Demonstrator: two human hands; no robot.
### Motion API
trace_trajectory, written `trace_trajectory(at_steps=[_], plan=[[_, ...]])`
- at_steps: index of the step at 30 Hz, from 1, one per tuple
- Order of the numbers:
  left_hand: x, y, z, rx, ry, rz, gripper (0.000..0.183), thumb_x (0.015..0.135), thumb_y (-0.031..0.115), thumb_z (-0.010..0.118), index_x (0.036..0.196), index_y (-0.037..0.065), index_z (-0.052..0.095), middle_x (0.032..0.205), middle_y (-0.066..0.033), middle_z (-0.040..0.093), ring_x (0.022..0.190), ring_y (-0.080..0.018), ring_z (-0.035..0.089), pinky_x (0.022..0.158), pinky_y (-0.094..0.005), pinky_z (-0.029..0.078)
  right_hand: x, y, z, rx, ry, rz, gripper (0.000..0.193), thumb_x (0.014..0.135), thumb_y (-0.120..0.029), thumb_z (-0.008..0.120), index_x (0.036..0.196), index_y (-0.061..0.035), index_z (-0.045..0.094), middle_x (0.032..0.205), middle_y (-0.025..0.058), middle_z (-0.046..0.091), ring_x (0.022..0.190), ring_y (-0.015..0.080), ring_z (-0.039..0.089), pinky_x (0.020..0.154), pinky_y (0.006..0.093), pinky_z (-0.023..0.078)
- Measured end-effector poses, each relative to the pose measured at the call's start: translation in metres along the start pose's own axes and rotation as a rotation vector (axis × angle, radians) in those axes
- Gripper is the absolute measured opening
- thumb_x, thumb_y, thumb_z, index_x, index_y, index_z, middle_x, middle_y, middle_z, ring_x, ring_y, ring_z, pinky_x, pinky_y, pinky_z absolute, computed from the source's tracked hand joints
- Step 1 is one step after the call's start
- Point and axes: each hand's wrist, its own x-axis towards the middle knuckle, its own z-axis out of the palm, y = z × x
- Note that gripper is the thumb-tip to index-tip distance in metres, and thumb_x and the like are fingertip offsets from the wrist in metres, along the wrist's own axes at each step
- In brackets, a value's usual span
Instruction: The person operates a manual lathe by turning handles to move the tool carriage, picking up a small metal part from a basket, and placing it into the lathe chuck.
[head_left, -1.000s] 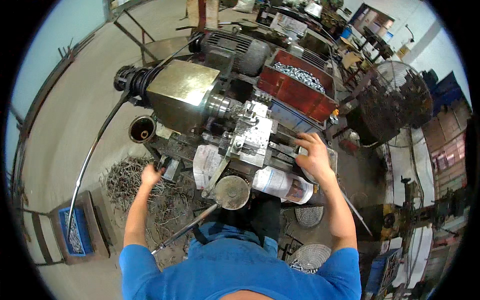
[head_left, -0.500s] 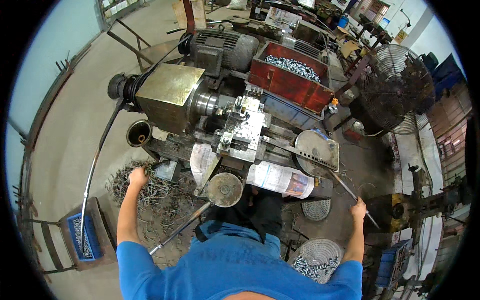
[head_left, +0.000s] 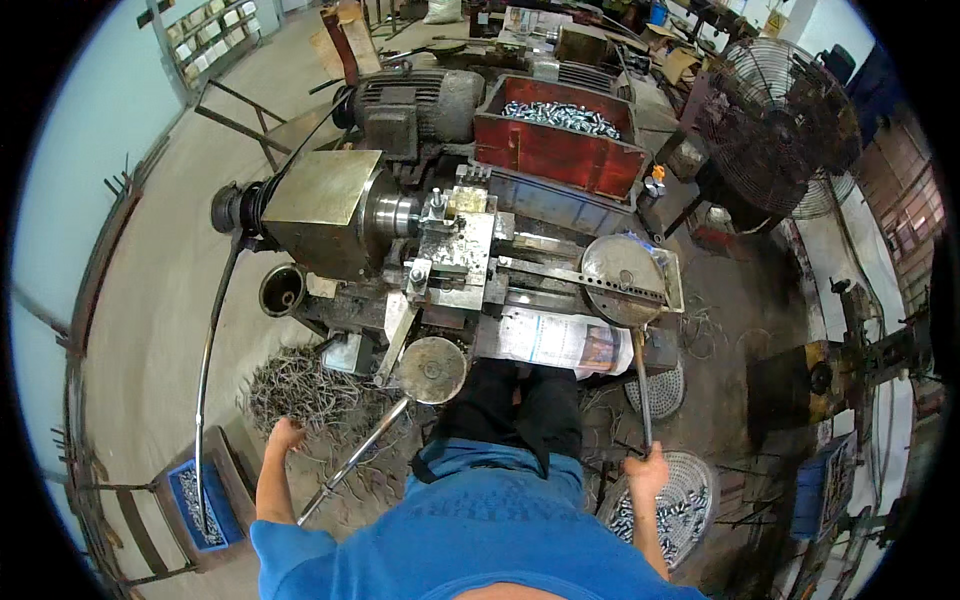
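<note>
My right hand (head_left: pixel 647 472) is wrapped round a long metal lever (head_left: pixel 643 385), which runs down from the round disc (head_left: pixel 618 268) at the right of the lathe. Out to the left, my left hand (head_left: pixel 287 435) has its fingers curled in, at the near edge of a heap of metal shavings (head_left: pixel 300 385); whatever it may hold is hidden. Between my arms, a second metal handle (head_left: pixel 352 460) slants down from a smaller round disc (head_left: pixel 433 368). Ahead lies the lathe's tool slide (head_left: pixel 450 250), close beside the chuck (head_left: pixel 395 215).
Behind the lathe stands a red bin (head_left: pixel 560 150) of small metal parts, above a blue-grey crate (head_left: pixel 560 205). A perforated basket (head_left: pixel 690 480) with parts sits by my right forearm. A blue tray (head_left: pixel 200 500) is low left. A large fan (head_left: pixel 780 120) stands far right.
My right hand has swung the lever inward, from out at the right to near my body. My left hand has drawn back toward me, and the tool slide sits slightly nearer the chuck.
</note>
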Motion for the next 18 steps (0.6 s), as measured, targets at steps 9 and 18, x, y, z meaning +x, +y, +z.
trace_trajectory(at_steps=[9,18], plan=[[-0.008,0.055,-0.028,0.111,0.184,0.24,0.019,0.071,0.017,0.059,0.084,0.005,0.066,0.066,-0.0149,0.064,0.058,-0.0223,0.065,0.062,-0.0348,0.052,-0.011,-0.016,0.0,0.092,-0.114,0.077,0.042,0.058,-0.029,0.057,0.092,-0.0049,0.053,0.066,0.0256,0.058,0.067,0.0464,0.056,0.062,0.051,0.044],[0.031,0.089,-0.047,0.173,0.275,0.307,0.03,0.071,0.026,0.062,0.092,0.004,0.065,0.083,-0.0186,0.065,0.079,-0.0319,0.064,0.071,-0.0391,0.051,0.175,0.099,-0.015,-0.52,0.089,-0.053,0.041,0.065,-0.021,0.063,0.101,-0.0031,0.057,0.085,0.0181,0.06,0.073,0.0349,0.061,0.068,0.0445,0.049]])
